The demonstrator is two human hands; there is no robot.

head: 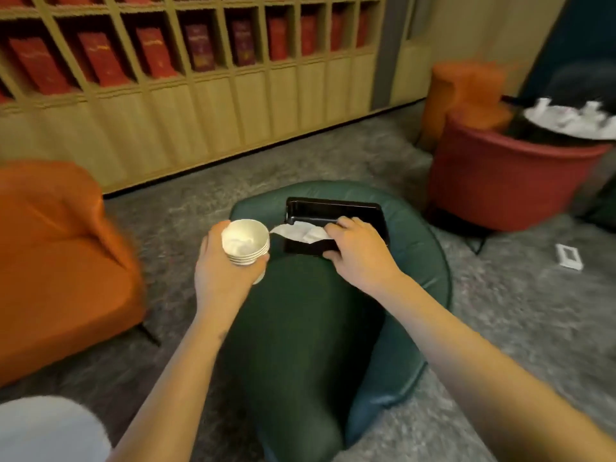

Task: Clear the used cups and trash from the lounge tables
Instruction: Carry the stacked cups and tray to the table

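Note:
My left hand (224, 274) grips a stack of nested white paper cups (246, 242), held upright above the back of a dark green armchair (410, 248); something white and crumpled lies in the top cup. My right hand (356, 248) holds a black tray (320, 208) together with a crumpled white napkin (296, 232) pinched against its near edge. The tray hovers over the green chair's seat, just right of the cups.
An orange armchair (56, 261) stands to the left. At the right, a red chair (500, 185) carries a black bin bag with white trash (570, 120). A small white piece (569, 257) lies on the grey carpet. A wooden shelf wall with red books (153, 55) runs behind.

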